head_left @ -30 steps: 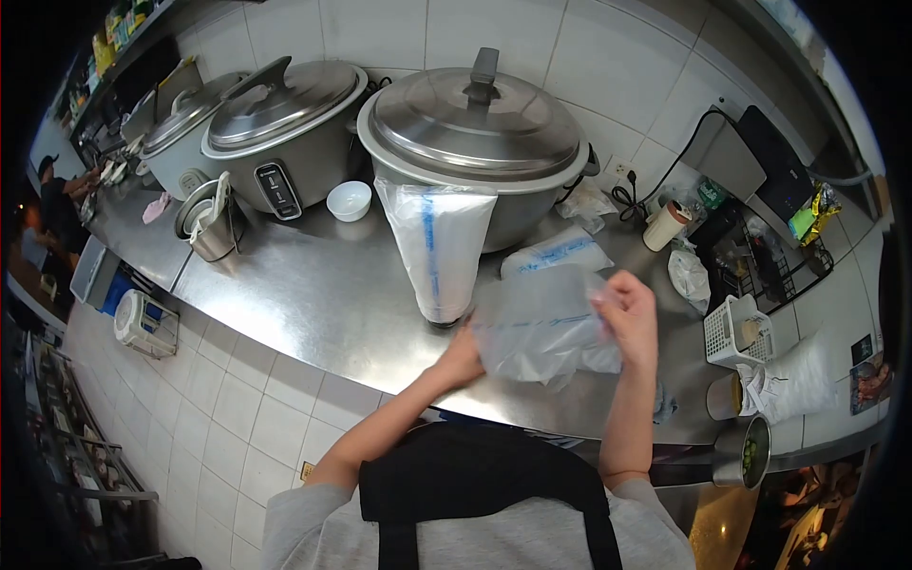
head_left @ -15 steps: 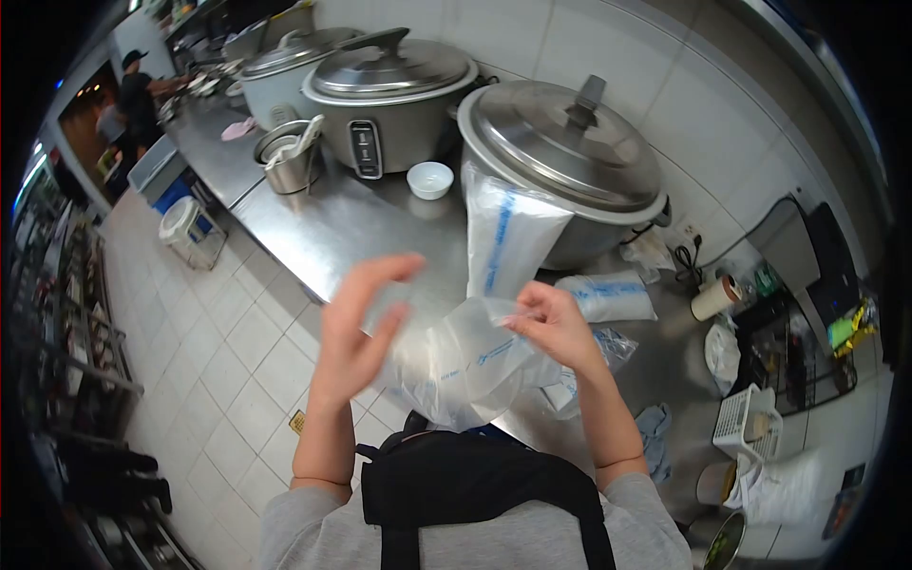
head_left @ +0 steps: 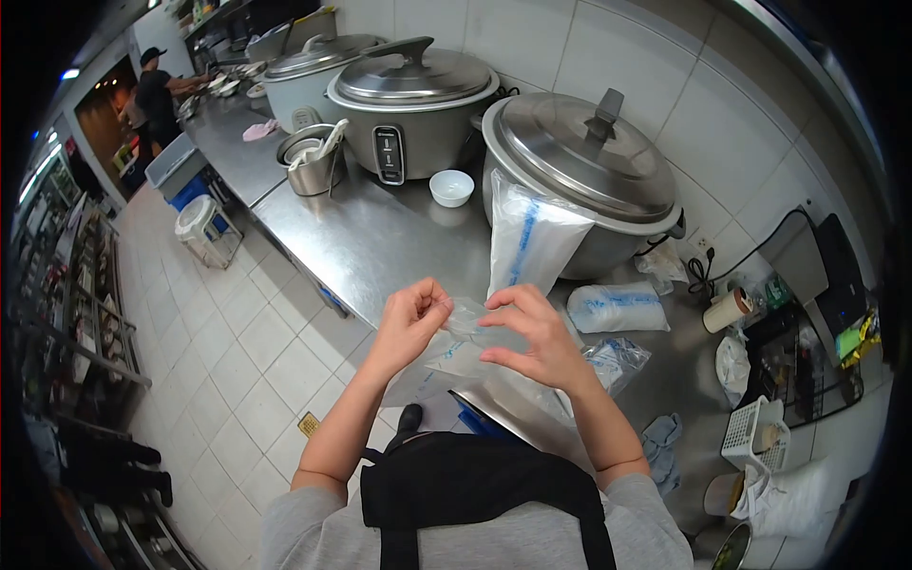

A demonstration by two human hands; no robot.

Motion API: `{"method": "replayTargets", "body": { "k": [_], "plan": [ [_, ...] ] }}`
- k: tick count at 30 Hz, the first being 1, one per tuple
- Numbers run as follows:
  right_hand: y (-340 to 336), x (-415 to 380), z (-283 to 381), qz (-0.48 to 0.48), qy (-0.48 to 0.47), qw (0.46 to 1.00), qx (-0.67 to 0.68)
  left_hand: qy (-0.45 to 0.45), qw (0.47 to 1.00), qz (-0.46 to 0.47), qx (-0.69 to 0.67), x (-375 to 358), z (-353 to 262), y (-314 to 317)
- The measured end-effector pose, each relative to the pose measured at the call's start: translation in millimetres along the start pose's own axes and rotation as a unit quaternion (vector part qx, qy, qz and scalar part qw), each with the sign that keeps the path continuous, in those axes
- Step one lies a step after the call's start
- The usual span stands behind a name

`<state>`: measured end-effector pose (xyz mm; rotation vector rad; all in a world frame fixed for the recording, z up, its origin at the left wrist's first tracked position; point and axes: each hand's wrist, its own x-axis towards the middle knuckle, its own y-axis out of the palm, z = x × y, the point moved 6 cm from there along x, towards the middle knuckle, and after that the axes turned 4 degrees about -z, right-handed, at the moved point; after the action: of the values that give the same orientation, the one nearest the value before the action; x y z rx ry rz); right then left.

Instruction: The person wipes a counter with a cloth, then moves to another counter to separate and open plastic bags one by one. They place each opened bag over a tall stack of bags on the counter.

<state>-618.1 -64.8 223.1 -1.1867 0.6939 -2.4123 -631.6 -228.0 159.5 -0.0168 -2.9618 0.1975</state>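
My left hand [head_left: 410,328] pinches the edge of a clear plastic bag [head_left: 456,356], which hangs over the front edge of the steel counter. Just right of it, my right hand [head_left: 532,342] has its thumb and fingers spread beside the bag, with nothing seen between them. Beyond my right hand, a tall plastic packet with blue print [head_left: 527,237] leans against the large lidded cooker [head_left: 589,161]. A filled white bag with blue print [head_left: 619,309] lies to its right, and a crumpled clear packet [head_left: 617,361] rests closer to me.
Two more cookers, a grey one [head_left: 408,123] and a pale one [head_left: 302,90], stand along the wall. Before them are a white bowl [head_left: 451,188] and a steel pot [head_left: 312,171]. A blue cloth [head_left: 662,451] and white basket [head_left: 755,429] sit right. A person [head_left: 157,95] stands far left.
My left hand has moved right and closed on the bag's edge. My right hand has let go of the bag and spread its fingers. The view has shifted slightly.
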Motion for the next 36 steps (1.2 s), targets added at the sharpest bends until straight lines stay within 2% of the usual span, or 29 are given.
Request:
{"method": "replayTargets", "body": {
  "k": [1, 3, 5, 6, 8, 9, 10, 11, 12, 14, 15, 17, 18, 19, 20, 21, 22, 23, 26, 28, 30, 31, 33, 34, 35, 36],
  "plan": [
    [5.5, 2.5, 4.1, 0.009, -0.010, 0.998, -0.067, -0.002, 1.000, 0.004, -0.017, 4.5, 2.1, -2.0],
    [12.6, 4.7, -7.5, -0.003, 0.021, 0.995, -0.098, -0.003, 0.999, 0.018, -0.034, 13.4, 9.5, -8.9],
    [19.8, 7.6, -21.2, -0.013, 0.051, 0.990, -0.130, -0.019, 0.990, 0.047, -0.134, 23.9, 20.5, -20.4],
    [23.4, 9.6, -25.8, -0.019, 0.055, 0.991, -0.123, -0.017, 0.989, 0.055, -0.135, 28.7, 23.1, -27.3],
    [29.2, 17.1, -25.9, -0.027, 0.060, 0.990, -0.121, 0.063, 0.995, 0.019, 0.080, 40.1, 19.3, -45.0],
    [32.6, 22.1, -22.0, -0.023, 0.059, 0.992, -0.105, 0.066, 0.994, 0.023, 0.078, 42.9, 2.2, -45.7],
    [35.5, 27.6, -18.2, -0.019, 0.057, 0.994, -0.089, 0.231, 0.964, -0.037, 0.130, 38.5, -36.5, -48.0],
    [36.2, 33.8, -15.5, -0.024, 0.060, 0.994, -0.093, 0.387, 0.900, -0.095, 0.175, 27.8, -69.6, -48.3],
    [36.7, 38.9, -12.1, -0.027, 0.060, 0.995, -0.076, 0.389, 0.901, -0.088, 0.172, 28.8, -75.0, -47.4],
    [34.5, 44.7, -8.4, -0.034, 0.068, 0.995, -0.065, 0.398, 0.887, 0.144, 0.184, 27.5, -73.0, -22.6],
    [29.1, 45.6, -6.0, -0.047, 0.058, 0.996, -0.045, 0.401, 0.885, 0.152, 0.179, 33.1, -67.9, -25.3],
    [17.4, 40.7, -10.4, -0.067, 0.050, 0.996, -0.035, 0.267, 0.893, 0.319, 0.171, 55.0, -31.2, -16.3],
    [15.4, 31.1, -20.2, -0.065, 0.062, 0.987, 0.132, 0.272, 0.889, 0.330, 0.167, 63.0, -21.6, -14.4],
    [12.4, 21.3, -25.4, -0.064, 0.072, 0.950, 0.296, 0.213, 0.897, 0.378, 0.078, 69.4, -8.8, -9.9],
    [4.6, 12.6, -26.1, -0.073, 0.078, 0.952, 0.288, 0.150, 0.894, 0.422, -0.012, 73.7, -1.5, -5.3],
    [2.7, 1.1, -36.1, -0.070, 0.183, 0.916, 0.350, 0.151, 0.889, 0.432, -0.017, 79.3, 2.4, -3.3],
    [3.9, -10.6, -43.2, -0.066, 0.284, 0.865, 0.408, 0.101, 0.885, 0.443, -0.102, 87.6, 4.9, -1.9],
    [-8.5, -11.4, -43.8, -0.089, 0.320, 0.893, 0.305, 0.050, 0.872, 0.449, -0.186, 94.6, 0.1, 0.9],
    [-33.8, -17.2, -42.1, -0.120, 0.365, 0.889, 0.250, 0.031, 0.843, 0.492, -0.217, 102.8, -24.5, 20.6],
    [-58.5, -17.2, -51.5, -0.126, 0.345, 0.895, 0.253, 0.027, 0.842, 0.494, -0.217, 113.5, -38.5, 32.4],
    [-87.7, -2.1, -60.2, -0.204, 0.264, 0.875, 0.351, -0.037, 0.850, 0.471, -0.233, 128.9, -51.9, 41.7],
    [-97.3, 6.6, -69.6, -0.204, 0.263, 0.876, 0.350, -0.035, 0.850, 0.471, -0.233, 139.7, -56.0, 47.9],
    [-105.5, 18.3, -91.7, -0.212, 0.293, 0.822, 0.439, -0.124, 0.839, 0.441, -0.293, 160.4, -50.2, 58.2],
    [-102.6, 20.0, -98.2, -0.210, 0.293, 0.823, 0.439, -0.122, 0.840, 0.439, -0.294, 159.7, -44.4, 57.9],
    [-96.7, 18.4, -111.7, -0.235, 0.331, 0.800, 0.441, 0.063, 0.855, 0.428, -0.287, 159.5, -52.2, 48.2],
    [-90.2, 14.7, -127.1, -0.258, 0.369, 0.775, 0.443, 0.245, 0.841, 0.402, -0.268, 157.4, -55.1, 37.4]
  ]
}}
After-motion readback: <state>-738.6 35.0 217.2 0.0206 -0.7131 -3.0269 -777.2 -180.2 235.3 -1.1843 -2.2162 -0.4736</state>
